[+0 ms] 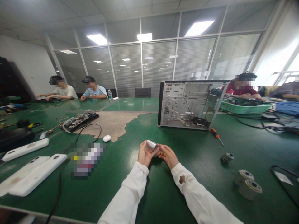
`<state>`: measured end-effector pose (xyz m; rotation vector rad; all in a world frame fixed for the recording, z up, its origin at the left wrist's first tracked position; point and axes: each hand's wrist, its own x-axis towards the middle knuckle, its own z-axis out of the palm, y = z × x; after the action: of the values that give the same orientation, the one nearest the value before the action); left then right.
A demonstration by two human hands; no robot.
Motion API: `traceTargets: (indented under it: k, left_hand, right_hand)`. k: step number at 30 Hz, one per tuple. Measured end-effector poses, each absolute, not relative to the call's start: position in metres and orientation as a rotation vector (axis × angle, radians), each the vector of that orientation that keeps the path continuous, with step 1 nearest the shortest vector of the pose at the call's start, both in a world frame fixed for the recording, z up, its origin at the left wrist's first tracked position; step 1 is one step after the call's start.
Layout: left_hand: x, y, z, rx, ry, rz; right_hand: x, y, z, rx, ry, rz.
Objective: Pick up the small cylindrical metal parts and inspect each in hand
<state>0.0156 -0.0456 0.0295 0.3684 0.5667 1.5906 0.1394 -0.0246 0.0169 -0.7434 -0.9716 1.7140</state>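
Note:
Both my hands hold a small silver metal cylinder [152, 144] above the green table. My left hand [145, 155] is closed around its left end and underside, fingers curled below it. At the other end, the fingertips of my right hand [168, 155] pinch the cylinder's rim. The cylinder lies tilted, its right end lower. To the right on the table stand a small metal motor-like cylinder [227, 157] and two wider ones, a rear one [243, 176] and a front one [250, 190].
An open computer case [187, 105] stands ahead, with an orange-handled screwdriver [217, 137] beside it. White plastic housings [38, 174], a black cable [60, 180] and a circuit assembly [80, 120] lie left. A green basket [247, 108] sits back right, near a co-worker [246, 88].

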Motion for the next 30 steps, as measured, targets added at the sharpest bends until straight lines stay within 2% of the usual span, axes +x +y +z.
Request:
traceTargets:
  k: [9,20,30]
  left_hand:
    - [0.016,-0.046,0.028,0.422,0.586,1.590]
    - [0.015,-0.046,0.029,0.463,0.666,1.595]
    - [0.014,-0.046,0.030,0.455,0.660,1.574]
  right_hand:
    - [0.137,-0.023,0.013,-0.762,-1.035,1.661]
    - [0.135,-0.022,0.001,-0.853,-1.403,1.353]
    - [0.134,-0.020,-0.003,-0.869,-1.408,1.323]
